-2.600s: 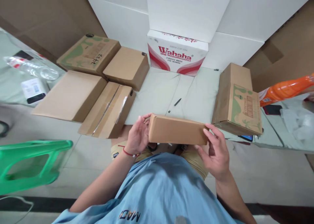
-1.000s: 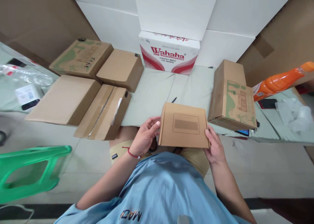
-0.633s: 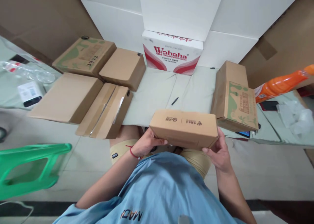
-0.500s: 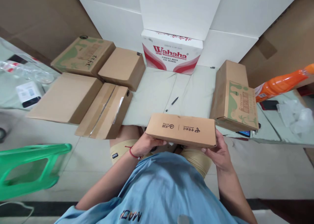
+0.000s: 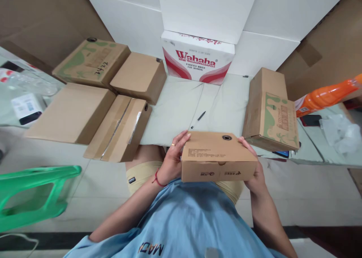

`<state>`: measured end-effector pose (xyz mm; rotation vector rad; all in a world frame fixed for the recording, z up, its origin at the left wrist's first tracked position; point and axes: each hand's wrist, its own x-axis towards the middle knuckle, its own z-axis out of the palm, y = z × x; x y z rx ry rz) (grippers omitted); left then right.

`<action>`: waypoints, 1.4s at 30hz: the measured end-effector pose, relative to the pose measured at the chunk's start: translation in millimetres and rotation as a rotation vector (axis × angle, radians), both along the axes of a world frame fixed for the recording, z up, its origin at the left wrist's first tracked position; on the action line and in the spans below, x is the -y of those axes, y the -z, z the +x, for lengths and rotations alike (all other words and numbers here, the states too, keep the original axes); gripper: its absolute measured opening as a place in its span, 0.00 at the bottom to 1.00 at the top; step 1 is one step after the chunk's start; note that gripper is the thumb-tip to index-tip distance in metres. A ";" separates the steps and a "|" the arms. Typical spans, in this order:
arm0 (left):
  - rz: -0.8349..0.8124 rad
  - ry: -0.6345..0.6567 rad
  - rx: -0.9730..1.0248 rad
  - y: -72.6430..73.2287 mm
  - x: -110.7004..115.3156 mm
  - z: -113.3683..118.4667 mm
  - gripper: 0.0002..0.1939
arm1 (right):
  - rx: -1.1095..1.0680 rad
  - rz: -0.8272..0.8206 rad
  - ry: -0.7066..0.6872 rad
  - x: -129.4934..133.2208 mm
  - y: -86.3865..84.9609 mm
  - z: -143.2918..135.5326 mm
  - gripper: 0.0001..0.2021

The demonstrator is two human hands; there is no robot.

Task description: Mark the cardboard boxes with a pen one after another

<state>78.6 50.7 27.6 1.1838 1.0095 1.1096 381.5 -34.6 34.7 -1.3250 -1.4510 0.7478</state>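
A small brown cardboard box [image 5: 217,148] is held in front of my shirt, near the table's front edge. Printed text and a round black sticker show on its top face, and logos run along the side toward me. My left hand [image 5: 174,158] grips its left end, fingers laid over the top corner. Around the right end is my right hand [image 5: 254,167], its fingers partly hidden behind the box. Beyond the box a black pen [image 5: 198,119] lies on the pale green table cover [image 5: 181,111].
Several cardboard boxes [image 5: 73,111] cluster at the left. A white Wahaha carton [image 5: 198,58] stands at the back. On the right are stacked coconut-print boxes [image 5: 278,118], an orange bottle [image 5: 328,96] and a dark phone [image 5: 310,120]. A green stool [image 5: 65,171] stands on the floor.
The box has been turned in my hands, so its printed top with the round sticker now shows. My left hand has shifted up over its left corner.
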 end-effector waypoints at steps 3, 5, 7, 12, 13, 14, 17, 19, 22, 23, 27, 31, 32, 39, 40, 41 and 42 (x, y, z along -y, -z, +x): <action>-0.015 -0.013 -0.043 -4.2 0.0 2.4 0.37 | 0.052 -0.076 0.029 -5.6 5.7 -0.6 0.38; -0.051 0.042 -0.020 -3.0 -0.8 0.0 0.39 | 0.027 -0.136 0.050 -8.5 12.5 0.7 0.40; -0.118 0.115 0.106 -0.5 -1.4 -3.8 0.39 | 0.004 -0.155 0.063 -10.3 18.7 3.4 0.40; -0.441 0.071 0.397 -2.4 3.2 -3.2 0.28 | 0.048 -0.096 0.060 -11.1 25.6 6.6 0.37; -0.518 0.029 0.369 -4.9 5.0 -1.2 0.28 | 0.071 -0.080 0.042 -11.1 26.6 5.4 0.37; -0.588 -0.012 0.322 -8.0 6.8 0.9 0.30 | 0.097 -0.064 0.023 -11.3 28.0 3.6 0.36; -0.736 -0.067 0.196 -17.1 10.4 4.1 0.40 | 0.161 -0.016 0.001 -14.6 35.0 -3.3 0.33; -0.786 -0.044 0.185 -20.8 9.8 2.8 0.44 | 0.170 0.012 -0.005 -19.7 41.8 -7.0 0.34; -0.790 0.026 0.233 -19.8 3.2 -1.0 0.43 | 0.184 0.015 -0.016 -29.2 52.2 -8.1 0.38; -0.773 0.027 0.245 -17.9 -0.2 -1.9 0.43 | 0.199 0.003 -0.008 -31.6 55.0 -7.3 0.40; -0.652 -0.045 0.184 -5.4 -17.5 -0.1 0.43 | 0.197 -0.057 0.081 -29.5 61.8 1.5 0.33; -0.554 -0.104 0.110 8.7 -34.8 9.6 0.39 | 0.023 -0.195 0.278 -8.0 63.0 19.1 0.20; -0.536 -0.113 0.101 11.7 -38.5 12.4 0.38 | -0.010 -0.221 0.345 -1.5 62.6 24.3 0.18; -0.345 -0.143 0.020 20.8 -59.6 20.4 0.38 | -0.016 -0.196 0.587 25.9 56.0 45.9 0.15; -0.327 -0.150 0.014 20.3 -61.6 19.2 0.38 | -0.003 -0.189 0.591 25.9 54.5 45.1 0.15; -0.315 -0.154 0.011 19.5 -63.0 17.4 0.37 | 0.014 -0.184 0.586 24.8 52.6 43.7 0.15; -0.310 -0.154 0.013 18.3 -63.3 14.9 0.36 | 0.036 -0.181 0.573 22.1 49.9 41.8 0.15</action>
